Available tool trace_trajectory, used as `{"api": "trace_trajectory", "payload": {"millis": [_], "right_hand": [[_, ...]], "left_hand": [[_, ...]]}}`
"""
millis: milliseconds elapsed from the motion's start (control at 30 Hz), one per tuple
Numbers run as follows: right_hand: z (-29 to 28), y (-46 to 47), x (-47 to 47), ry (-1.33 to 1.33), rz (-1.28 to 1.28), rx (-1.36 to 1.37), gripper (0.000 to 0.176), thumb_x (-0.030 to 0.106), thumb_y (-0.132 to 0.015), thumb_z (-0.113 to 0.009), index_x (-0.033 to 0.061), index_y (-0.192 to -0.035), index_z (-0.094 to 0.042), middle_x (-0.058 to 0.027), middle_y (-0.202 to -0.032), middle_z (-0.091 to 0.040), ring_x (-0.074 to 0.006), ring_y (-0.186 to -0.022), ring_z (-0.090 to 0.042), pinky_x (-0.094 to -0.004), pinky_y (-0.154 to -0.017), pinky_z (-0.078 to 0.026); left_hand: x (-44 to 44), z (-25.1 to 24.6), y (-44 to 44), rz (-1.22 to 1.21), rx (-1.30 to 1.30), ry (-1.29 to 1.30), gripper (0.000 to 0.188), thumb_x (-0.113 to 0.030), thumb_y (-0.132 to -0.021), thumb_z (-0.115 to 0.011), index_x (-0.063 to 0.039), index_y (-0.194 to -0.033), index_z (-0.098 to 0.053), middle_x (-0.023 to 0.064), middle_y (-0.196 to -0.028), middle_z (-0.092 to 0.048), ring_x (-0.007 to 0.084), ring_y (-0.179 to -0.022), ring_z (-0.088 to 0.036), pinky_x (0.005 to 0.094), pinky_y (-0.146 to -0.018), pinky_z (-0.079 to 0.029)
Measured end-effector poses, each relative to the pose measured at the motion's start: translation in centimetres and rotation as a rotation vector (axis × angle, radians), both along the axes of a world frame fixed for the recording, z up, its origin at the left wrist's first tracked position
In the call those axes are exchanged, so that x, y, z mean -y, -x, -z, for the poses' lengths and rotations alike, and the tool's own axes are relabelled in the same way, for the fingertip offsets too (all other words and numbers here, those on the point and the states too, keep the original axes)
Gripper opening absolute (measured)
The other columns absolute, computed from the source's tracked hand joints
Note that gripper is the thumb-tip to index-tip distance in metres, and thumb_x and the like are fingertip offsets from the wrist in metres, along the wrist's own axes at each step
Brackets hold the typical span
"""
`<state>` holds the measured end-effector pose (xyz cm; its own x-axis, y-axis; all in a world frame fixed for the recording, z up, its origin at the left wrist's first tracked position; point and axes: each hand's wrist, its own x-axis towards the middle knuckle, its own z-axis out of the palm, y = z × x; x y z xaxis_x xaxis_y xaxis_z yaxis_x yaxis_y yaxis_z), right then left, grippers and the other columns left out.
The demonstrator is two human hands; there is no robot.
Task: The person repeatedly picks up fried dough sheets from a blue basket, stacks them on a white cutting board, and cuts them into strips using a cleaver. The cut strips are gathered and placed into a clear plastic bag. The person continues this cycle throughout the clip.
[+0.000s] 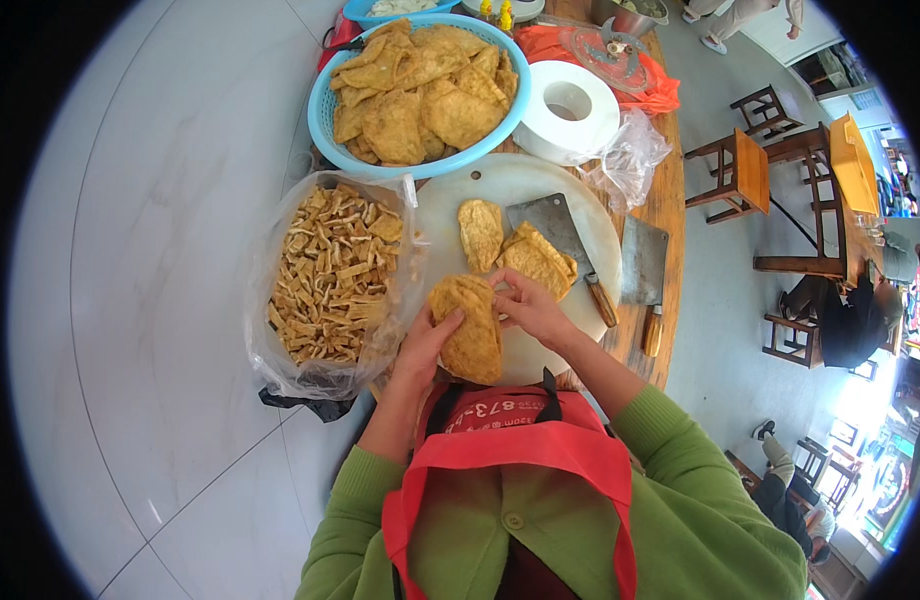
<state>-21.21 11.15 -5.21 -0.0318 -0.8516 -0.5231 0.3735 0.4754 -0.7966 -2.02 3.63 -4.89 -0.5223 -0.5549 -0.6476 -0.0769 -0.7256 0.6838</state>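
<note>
Over the near edge of a round white chopping board (pixel 527 358), my left hand (pixel 426 339) grips a large, flat, golden fried piece that looks like tofu (pixel 475 345). My right hand (pixel 533 306) pinches its upper right edge between thumb and fingers. Two more fried pieces lie on the board beyond: a smaller oval one (pixel 481 232) and a folded-looking one (pixel 538 259). A cleaver with a wooden handle (pixel 601 300) rests beside the folded piece, which covers part of its blade.
To the left stands a clear plastic bag (pixel 268 352) of cut fried strips (pixel 332 277). Behind are a blue basket (pixel 319 124) heaped with fried pieces and a white roll (pixel 531 112). A second cleaver (pixel 643 259) lies on the wooden table (pixel 666 180) at right.
</note>
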Motion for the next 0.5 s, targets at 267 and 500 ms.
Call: {"api": "trace_trajectory", "payload": {"millis": [267, 500], "right_hand": [[1.9, 4.5, 9.9, -0.228, -0.299, -1.265, 0.040, 0.023, -0.083, -0.069, 0.0085, -0.118, -0.054, -0.0152, -0.101, -0.067, -0.0297, -0.093, -0.068, -0.0409, -0.075, -0.055], [4.4, -1.5, 9.8, -0.188, -0.455, -1.431, 0.037, 0.009, -0.085, -0.061, 0.0027, -0.117, -0.044, -0.0222, -0.110, -0.056, -0.0374, -0.091, -0.067, -0.0424, -0.070, -0.056]], "left_hand": [[-0.3, 0.4, -1.5, -0.208, -0.065, -0.136, 0.046, -0.018, -0.093, -0.065, 0.001, -0.131, -0.048, 0.0091, -0.124, -0.059, 0.0195, -0.112, -0.058, 0.0325, -0.095, -0.047], [-0.7, 0.5, -3.0, -0.295, -0.056, -0.078, 0.046, -0.019, -0.094, -0.064, 0.000, -0.131, -0.047, 0.0093, -0.125, -0.058, 0.0201, -0.113, -0.057, 0.0331, -0.094, -0.048]]}}
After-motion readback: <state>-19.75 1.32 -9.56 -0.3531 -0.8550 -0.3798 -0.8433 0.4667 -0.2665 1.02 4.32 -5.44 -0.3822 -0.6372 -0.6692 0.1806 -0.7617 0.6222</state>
